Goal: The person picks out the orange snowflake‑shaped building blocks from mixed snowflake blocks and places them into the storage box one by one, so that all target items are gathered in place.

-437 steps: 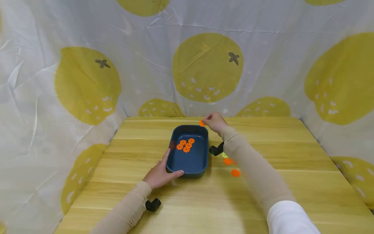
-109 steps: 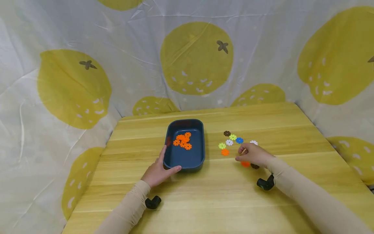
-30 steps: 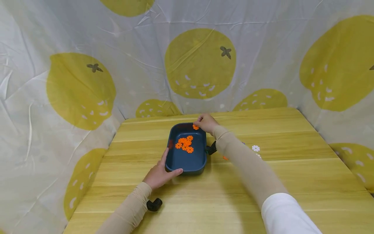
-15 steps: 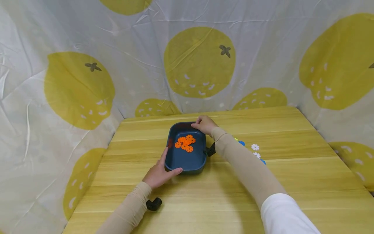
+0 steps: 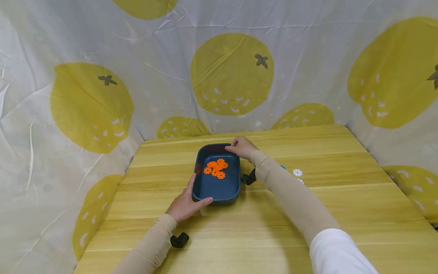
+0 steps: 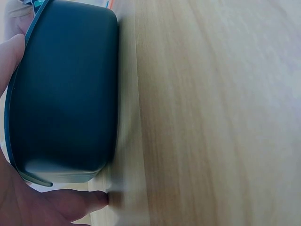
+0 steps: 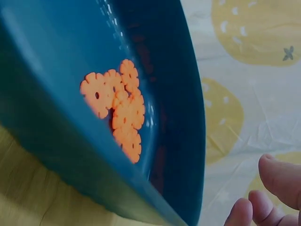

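A lemon-print cloth [image 5: 102, 76] backs the smooth wooden surface [image 5: 342, 213]. Near its middle sits a dark blue tray [image 5: 219, 188], a rigid, glossy plastic piece with rounded corners, likely light and apt to slide; its rim is the place to hold it. The left hand [image 5: 184, 205] cups the near left corner, thumb along the near wall. The right hand [image 5: 242, 147] rests at the far rim, fingers loosely bent; whether they grip it is hard to tell. Inside lie thin, stiff orange flower discs [image 7: 117, 110], overlapping. White discs [image 5: 297, 172] lie right of the tray.
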A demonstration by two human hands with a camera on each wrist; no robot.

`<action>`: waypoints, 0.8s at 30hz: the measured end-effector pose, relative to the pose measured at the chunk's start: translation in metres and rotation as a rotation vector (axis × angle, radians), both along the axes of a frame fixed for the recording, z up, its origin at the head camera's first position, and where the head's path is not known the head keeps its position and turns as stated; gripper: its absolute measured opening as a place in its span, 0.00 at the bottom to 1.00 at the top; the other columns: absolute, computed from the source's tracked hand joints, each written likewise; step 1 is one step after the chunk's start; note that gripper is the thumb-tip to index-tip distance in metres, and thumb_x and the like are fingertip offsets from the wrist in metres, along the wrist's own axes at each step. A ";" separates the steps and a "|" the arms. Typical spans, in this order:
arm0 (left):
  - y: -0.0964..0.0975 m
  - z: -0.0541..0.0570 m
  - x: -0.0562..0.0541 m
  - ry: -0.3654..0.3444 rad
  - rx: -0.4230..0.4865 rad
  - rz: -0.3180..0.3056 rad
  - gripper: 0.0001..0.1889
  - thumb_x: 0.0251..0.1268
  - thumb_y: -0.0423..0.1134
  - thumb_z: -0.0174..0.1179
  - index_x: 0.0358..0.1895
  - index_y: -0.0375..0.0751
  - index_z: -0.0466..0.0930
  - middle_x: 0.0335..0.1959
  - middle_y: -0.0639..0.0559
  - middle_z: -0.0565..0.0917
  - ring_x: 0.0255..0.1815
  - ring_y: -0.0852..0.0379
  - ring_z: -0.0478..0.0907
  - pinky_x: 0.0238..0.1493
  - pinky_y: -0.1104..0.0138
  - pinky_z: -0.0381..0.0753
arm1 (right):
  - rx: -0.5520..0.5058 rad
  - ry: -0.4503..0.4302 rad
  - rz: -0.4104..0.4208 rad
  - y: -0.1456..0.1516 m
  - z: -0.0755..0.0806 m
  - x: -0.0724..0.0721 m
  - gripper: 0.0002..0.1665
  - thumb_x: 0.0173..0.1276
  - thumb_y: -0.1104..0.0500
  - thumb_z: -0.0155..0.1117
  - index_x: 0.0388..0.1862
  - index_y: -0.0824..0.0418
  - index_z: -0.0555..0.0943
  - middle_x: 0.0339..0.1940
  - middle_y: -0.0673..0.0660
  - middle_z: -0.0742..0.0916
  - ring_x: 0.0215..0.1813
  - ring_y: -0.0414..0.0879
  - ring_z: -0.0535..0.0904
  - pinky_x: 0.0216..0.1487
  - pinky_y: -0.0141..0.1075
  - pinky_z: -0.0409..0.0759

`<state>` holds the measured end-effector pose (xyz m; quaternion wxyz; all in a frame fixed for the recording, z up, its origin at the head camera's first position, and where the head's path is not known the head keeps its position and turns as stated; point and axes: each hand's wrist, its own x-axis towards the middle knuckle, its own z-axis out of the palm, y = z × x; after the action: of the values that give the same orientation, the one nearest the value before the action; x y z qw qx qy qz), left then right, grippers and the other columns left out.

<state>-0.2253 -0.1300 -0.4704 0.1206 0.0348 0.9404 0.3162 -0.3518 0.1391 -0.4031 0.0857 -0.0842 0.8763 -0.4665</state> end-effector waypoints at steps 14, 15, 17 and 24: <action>-0.002 -0.004 0.000 0.002 0.000 -0.003 0.62 0.52 0.77 0.63 0.83 0.66 0.32 0.79 0.31 0.60 0.69 0.26 0.72 0.64 0.36 0.74 | 0.000 -0.003 0.017 0.034 -0.006 0.020 0.16 0.75 0.50 0.64 0.34 0.60 0.73 0.38 0.56 0.75 0.31 0.47 0.64 0.35 0.38 0.65; -0.001 -0.004 0.000 0.001 -0.002 -0.001 0.62 0.52 0.77 0.63 0.83 0.67 0.31 0.80 0.31 0.59 0.69 0.26 0.71 0.64 0.35 0.73 | 0.003 -0.001 0.018 0.037 -0.008 0.022 0.16 0.75 0.50 0.64 0.34 0.60 0.73 0.38 0.56 0.75 0.31 0.47 0.64 0.34 0.38 0.65; -0.001 -0.004 0.000 0.003 -0.005 -0.001 0.62 0.52 0.78 0.62 0.83 0.67 0.31 0.79 0.31 0.59 0.69 0.26 0.72 0.64 0.35 0.73 | 0.015 -0.002 0.019 0.042 -0.012 0.026 0.16 0.75 0.50 0.64 0.35 0.60 0.74 0.38 0.55 0.76 0.31 0.47 0.66 0.34 0.37 0.66; -0.002 -0.004 -0.002 0.024 -0.003 -0.009 0.63 0.51 0.78 0.63 0.83 0.66 0.33 0.79 0.32 0.62 0.67 0.27 0.74 0.63 0.37 0.76 | 0.051 -0.045 0.021 0.061 -0.026 0.046 0.17 0.74 0.50 0.65 0.37 0.62 0.74 0.34 0.54 0.76 0.27 0.44 0.66 0.31 0.36 0.67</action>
<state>-0.2268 -0.1320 -0.4742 0.1108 0.0426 0.9421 0.3136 -0.3057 0.2005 -0.4295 0.1124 -0.0807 0.8849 -0.4447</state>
